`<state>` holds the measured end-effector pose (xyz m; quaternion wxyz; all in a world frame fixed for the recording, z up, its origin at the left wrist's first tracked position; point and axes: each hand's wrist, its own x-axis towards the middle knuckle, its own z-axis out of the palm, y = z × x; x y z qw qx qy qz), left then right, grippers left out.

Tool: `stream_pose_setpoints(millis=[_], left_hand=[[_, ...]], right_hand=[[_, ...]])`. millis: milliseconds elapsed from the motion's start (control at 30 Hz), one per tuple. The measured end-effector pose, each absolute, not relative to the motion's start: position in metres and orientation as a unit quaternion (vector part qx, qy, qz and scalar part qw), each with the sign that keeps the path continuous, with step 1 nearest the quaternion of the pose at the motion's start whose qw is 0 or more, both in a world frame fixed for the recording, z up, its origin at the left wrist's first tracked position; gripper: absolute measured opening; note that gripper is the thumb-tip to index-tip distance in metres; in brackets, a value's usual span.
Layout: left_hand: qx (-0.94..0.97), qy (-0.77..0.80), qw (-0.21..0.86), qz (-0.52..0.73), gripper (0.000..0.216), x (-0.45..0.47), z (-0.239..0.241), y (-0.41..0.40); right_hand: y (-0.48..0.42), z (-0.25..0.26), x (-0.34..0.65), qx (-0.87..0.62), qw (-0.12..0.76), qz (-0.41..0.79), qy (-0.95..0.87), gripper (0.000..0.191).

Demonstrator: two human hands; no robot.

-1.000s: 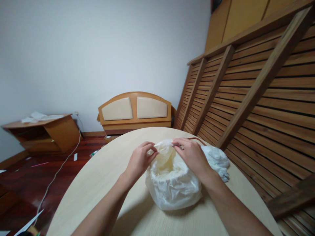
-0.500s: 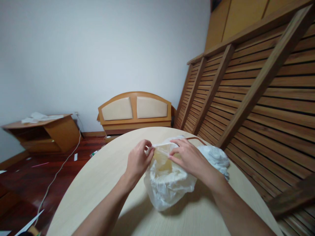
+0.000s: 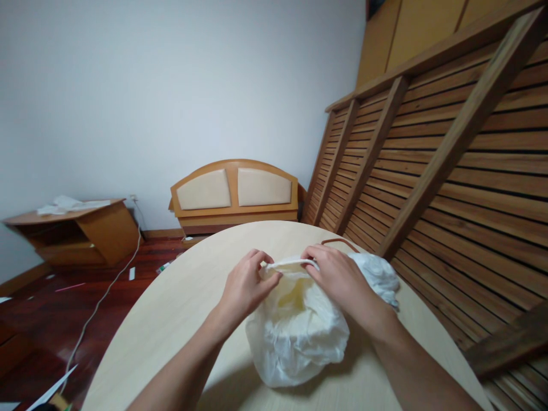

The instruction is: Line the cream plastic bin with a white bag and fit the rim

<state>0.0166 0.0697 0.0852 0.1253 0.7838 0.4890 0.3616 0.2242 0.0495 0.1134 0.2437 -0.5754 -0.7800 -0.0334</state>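
A crumpled white plastic bag stands on the pale round table, its mouth open and its inside yellowish. The bag is folded over along its near edge; whether a container is within I cannot tell. My left hand pinches the far rim of the bag on the left. My right hand grips the same rim on the right, and the stretch between them is pulled taut. Just right of my right hand lies a bunched white bag or cloth, with a thin brown strap or rod behind it.
A slatted wooden panel leans along the table's right side. Behind the table stands a padded headboard. To the left are a low wooden desk and a white cable across the dark red floor.
The bag's far rim has spread straighter between my hands and its mouth is wider. The bag has shifted slightly toward me. My right hand has closed in around the rim.
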Motion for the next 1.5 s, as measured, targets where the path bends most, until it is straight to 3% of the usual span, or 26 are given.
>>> stream_pose_setpoints(millis=[100,267,467,600,833,1167,1433,1500], left_hand=[[0.796,0.48,0.12,0.35,0.016,0.018,0.092,0.064],[0.812,0.483,0.075,0.319,0.007,0.017,0.093,0.064],[0.798,0.539,0.034,0.269,0.02,0.018,0.091,0.064],[0.815,0.514,0.053,0.26,0.01,0.015,0.098,0.057],[0.831,0.465,0.077,0.295,0.015,0.013,0.103,0.053],[0.815,0.362,0.008,0.452,0.014,0.013,0.079,0.076],[0.826,0.416,0.027,0.379,0.007,0.01,0.088,0.072],[0.829,0.427,0.043,0.359,0.016,0.01,0.093,0.067]], right_hand=[[0.048,0.116,0.221,-0.579,0.247,-0.045,-0.776,0.012],[0.051,0.112,0.221,-0.565,0.273,-0.045,-0.777,0.008],[0.052,0.109,0.22,-0.531,0.286,-0.023,-0.797,0.012],[0.05,0.111,0.218,-0.531,0.284,-0.038,-0.797,0.013],[0.052,0.11,0.222,-0.493,0.286,-0.044,-0.82,0.015],[0.058,0.105,0.226,-0.513,0.334,-0.024,-0.791,0.02],[0.062,0.099,0.227,-0.536,0.337,-0.019,-0.774,0.016],[0.061,0.1,0.224,-0.532,0.331,-0.033,-0.779,0.014]])
